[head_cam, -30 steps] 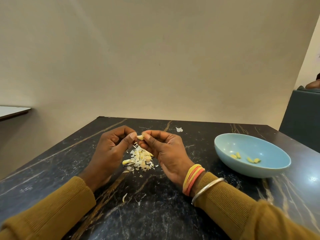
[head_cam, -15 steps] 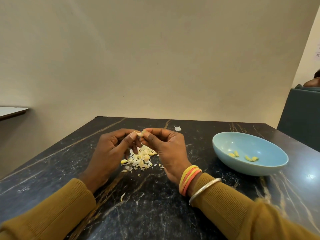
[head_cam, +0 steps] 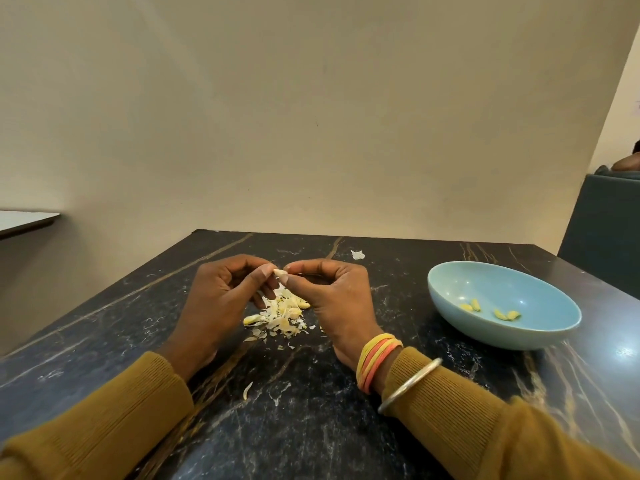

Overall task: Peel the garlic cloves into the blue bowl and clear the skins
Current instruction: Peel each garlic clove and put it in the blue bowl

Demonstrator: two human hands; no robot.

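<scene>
Nearest: two mustard-yellow ribbed sleeves on the black gold-veined marble table. One loose papery skin flake lies between the forearms. The right wrist carries a stack of yellow and orange bands and one plain silver metal bangle.

Left hand and right hand are both curled, fingertips meeting on one small pale garlic clove, pinched between them above the table. Which hand bears it is unclear.

Directly below the clove: a heap of whitish skins and yellowish cloves. At least three cloves show in it; an exact count is not possible.

To the right, apart from the hands: one shallow light-blue glazed bowl holding four peeled yellow cloves, in two pairs.

Farthest: a second stray white skin scrap near the table's back edge.

Handling estimate: the clove is light, firm, and likely slick once bared. Pinch it at the ends and lift the skin from the tip. Skins are thin and weightless; sweeping them together should work better than picking them singly.
</scene>
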